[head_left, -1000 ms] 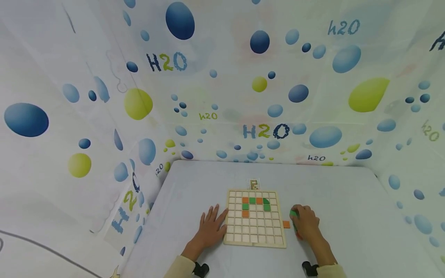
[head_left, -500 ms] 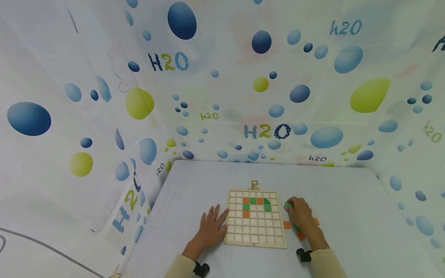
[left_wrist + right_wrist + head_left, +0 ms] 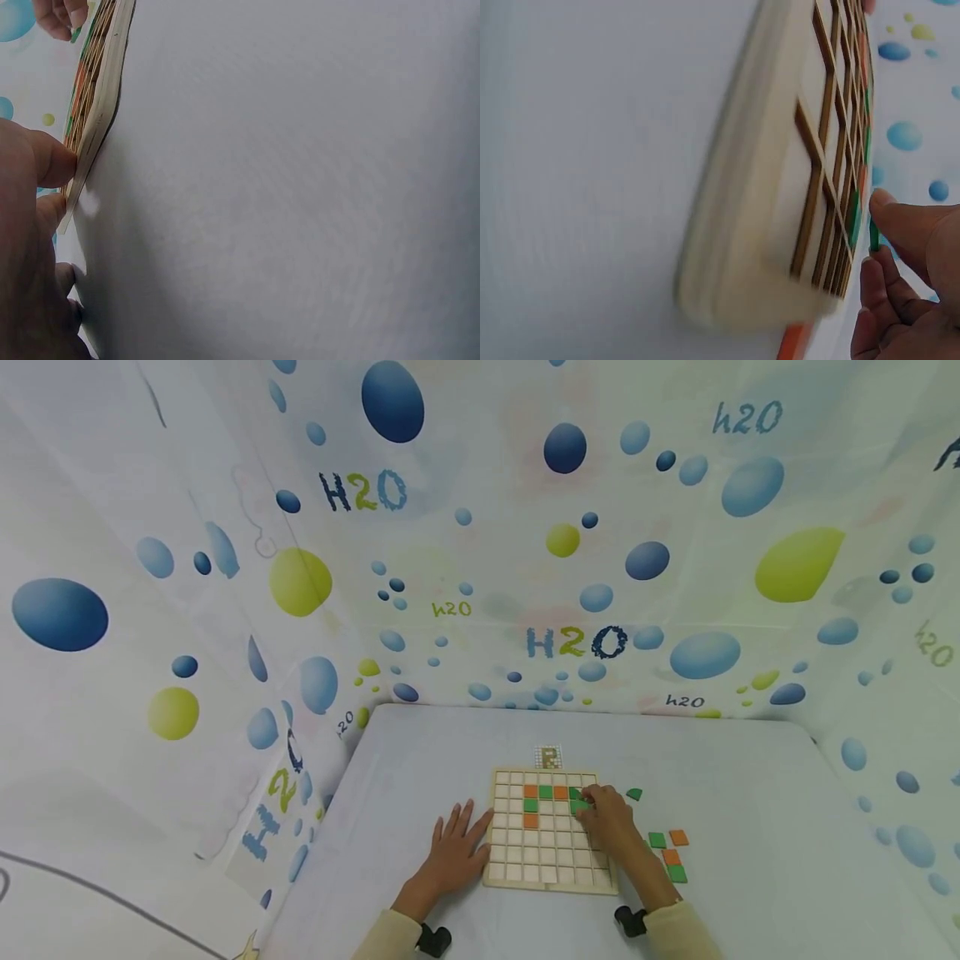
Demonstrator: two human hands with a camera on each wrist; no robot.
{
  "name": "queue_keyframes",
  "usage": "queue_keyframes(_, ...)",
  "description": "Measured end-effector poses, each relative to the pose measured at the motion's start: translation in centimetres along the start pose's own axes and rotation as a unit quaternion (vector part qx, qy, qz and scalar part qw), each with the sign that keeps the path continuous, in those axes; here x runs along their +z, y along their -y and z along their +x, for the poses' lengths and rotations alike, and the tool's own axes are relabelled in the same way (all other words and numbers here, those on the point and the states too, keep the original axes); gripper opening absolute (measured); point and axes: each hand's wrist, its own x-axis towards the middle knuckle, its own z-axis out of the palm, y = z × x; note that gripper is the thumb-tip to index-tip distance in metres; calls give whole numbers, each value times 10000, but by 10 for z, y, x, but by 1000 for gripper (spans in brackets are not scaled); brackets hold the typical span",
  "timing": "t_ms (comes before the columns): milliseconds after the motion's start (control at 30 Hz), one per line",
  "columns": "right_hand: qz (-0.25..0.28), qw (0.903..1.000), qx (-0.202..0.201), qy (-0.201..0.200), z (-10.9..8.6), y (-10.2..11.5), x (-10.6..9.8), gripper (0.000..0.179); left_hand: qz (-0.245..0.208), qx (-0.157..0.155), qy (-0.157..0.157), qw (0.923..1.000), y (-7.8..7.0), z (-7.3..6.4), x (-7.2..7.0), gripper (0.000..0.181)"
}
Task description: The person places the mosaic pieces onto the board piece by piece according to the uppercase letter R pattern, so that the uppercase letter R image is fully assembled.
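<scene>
A wooden grid board lies on the table, with several orange and green tiles set in its upper cells. My left hand rests flat with spread fingers at the board's left edge, thumb and forefinger touching its side in the left wrist view. Over the board's upper right cells is my right hand, pinching a green tile between thumb and fingers. That tile stands edge-on in the right wrist view, just off the grid surface. The hand partly covers the green tiles set there.
Behind the board lies a small pattern card. A green rounded piece and several loose tiles, including a green tile and an orange tile, lie right of the board. Another orange tile sits by the board's edge.
My right hand has picked up a green tile from the loose pieces and moved left over the board, uncovering the loose tiles. My left hand has stayed put.
</scene>
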Motion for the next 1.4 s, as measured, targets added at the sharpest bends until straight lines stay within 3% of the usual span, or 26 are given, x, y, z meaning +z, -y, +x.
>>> queue_keyframes(333, -81, 9944, -1047, 100, -8, 24, 32, 11, 82, -148, 129, 9998, 0, 1, 2, 57)
queue_keyframes(467, -148, 9918, -1269, 103, -10, 28, 38, 11, 56, -117, 106, 9999, -2, 0, 0, 56)
queue_keyframes(867, -534, 9876, -1468, 180, -13, 28, 36, 9, -34, -41, 28, 10000, -5, -3, -4, 56)
queue_keyframes(1133, -351, 9874, -1543, -28, -19, 24, 37, 13, -7, -65, -9, 10000, -4, -1, -1, 57)
queue_keyframes(1400, -76, 9952, -969, -109, -26, 23, 16, 17, -28, -72, 4, 10000, -4, -3, -1, 56)
